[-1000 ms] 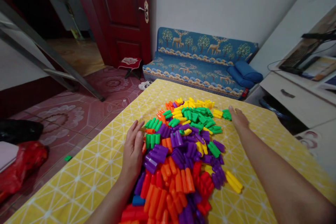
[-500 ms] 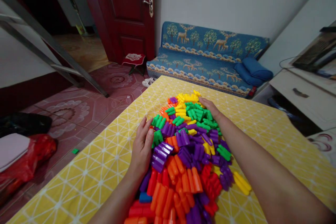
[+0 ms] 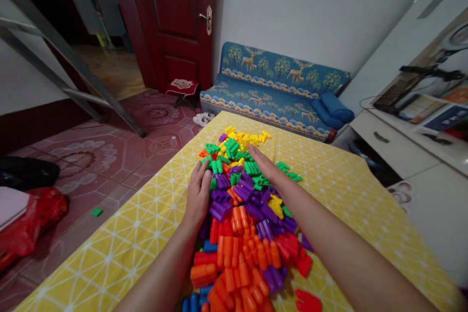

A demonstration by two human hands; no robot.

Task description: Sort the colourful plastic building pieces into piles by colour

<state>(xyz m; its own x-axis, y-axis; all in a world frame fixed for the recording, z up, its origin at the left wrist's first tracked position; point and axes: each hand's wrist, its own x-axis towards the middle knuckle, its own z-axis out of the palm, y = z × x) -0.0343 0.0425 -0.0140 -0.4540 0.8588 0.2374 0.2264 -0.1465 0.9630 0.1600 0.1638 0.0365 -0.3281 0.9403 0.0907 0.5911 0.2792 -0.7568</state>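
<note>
A long heap of plastic pieces lies on the yellow patterned tablecloth: yellow pieces at the far end, green and purple in the middle, orange and red nearer me. My left hand rests along the heap's left side, fingers extended, beside green and purple pieces. Across the heap's far part reaches my right hand, its fingers stretched out against yellow and green pieces. Some green pieces lie to the right of my right forearm. Neither hand shows a piece gripped.
Beyond the table stand a blue patterned sofa and a red stool. A metal ladder is at the left. A green piece lies on the floor near a red bag. White drawers stand at the right.
My right hand has moved left over the heap's far part, and pieces there have shifted left and spread. My left hand stays at the left side. The camera view has turned slightly right.
</note>
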